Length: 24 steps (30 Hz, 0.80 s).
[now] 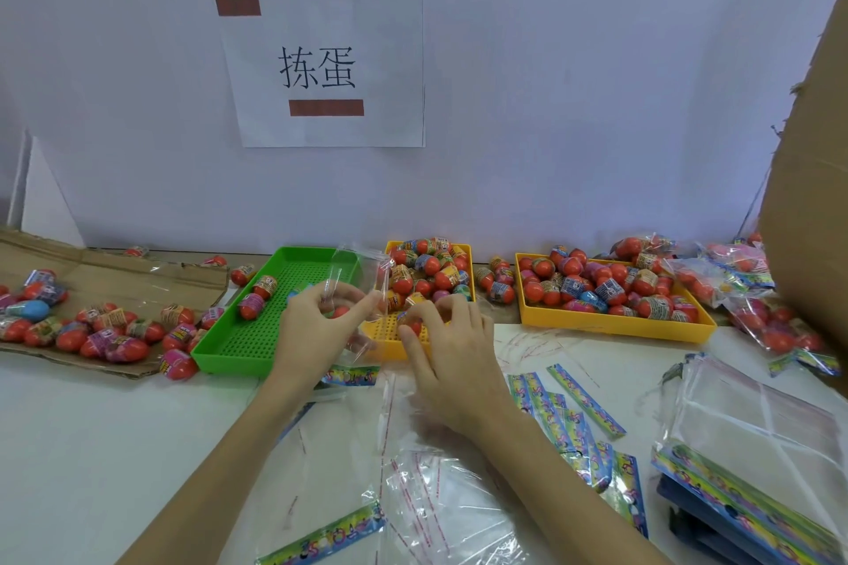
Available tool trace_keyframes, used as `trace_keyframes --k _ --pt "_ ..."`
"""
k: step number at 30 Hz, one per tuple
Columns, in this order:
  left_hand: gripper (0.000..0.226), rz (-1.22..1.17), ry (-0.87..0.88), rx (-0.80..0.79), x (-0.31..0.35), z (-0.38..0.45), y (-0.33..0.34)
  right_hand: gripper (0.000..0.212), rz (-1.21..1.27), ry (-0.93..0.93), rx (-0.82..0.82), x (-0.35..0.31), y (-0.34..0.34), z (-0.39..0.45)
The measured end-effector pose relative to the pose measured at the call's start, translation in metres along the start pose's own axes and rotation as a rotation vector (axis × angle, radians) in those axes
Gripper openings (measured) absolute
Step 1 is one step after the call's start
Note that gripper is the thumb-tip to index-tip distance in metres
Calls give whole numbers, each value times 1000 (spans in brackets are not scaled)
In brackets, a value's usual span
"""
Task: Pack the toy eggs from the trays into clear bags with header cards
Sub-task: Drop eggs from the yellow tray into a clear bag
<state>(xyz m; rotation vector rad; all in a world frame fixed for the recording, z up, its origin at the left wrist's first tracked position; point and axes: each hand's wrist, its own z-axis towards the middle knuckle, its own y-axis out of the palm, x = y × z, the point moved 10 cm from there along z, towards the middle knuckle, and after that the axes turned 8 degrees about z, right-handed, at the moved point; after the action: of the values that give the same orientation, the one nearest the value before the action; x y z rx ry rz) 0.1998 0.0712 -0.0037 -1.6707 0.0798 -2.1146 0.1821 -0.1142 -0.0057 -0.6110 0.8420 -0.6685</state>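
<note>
Head view: your left hand (316, 312) pinches the clear bag (358, 289) open over the green tray (257, 335), right hand (440, 335) fingers curled round a toy egg (410, 326) at the middle yellow tray (390, 342); keep the mouth wide, drop it straight in.

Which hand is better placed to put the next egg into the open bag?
Right. The right hand already pinches an egg over the middle yellow tray, while the left hand holds the clear bag open.
</note>
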Motion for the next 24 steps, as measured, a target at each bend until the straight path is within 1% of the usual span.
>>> trace_keyframes --k 5,7,9,11,14,16,17,19,21,24 --pt "22 27 23 -4 2 1 1 44 -76 -20 -151 2 18 -4" --pt "23 45 43 -8 5 -1 1 38 2 3 -104 4 13 -4" --pt "24 57 67 -14 8 -2 4 31 67 26 -7 7 2 -1" --pt "20 55 94 -21 10 -4 6 30 63 31 32 9 -4 0" --pt "16 104 159 -13 21 -6 8 35 -12 -11 -53 4 3 -3" --pt "21 100 175 -15 27 -10 12 37 -43 -41 -113 -1 11 -6" --pt "24 93 172 -21 29 -11 14 36 -28 -47 -102 -2 11 -7" --pt "23 121 176 -26 31 -14 19 33 32 -26 -12 -2 1 -5" --pt "23 106 154 -34 29 -15 24 29 81 6 114 3 -15 -3" --pt "20 56 109 -44 25 -16 29 16 136 46 262 11 -38 -2"
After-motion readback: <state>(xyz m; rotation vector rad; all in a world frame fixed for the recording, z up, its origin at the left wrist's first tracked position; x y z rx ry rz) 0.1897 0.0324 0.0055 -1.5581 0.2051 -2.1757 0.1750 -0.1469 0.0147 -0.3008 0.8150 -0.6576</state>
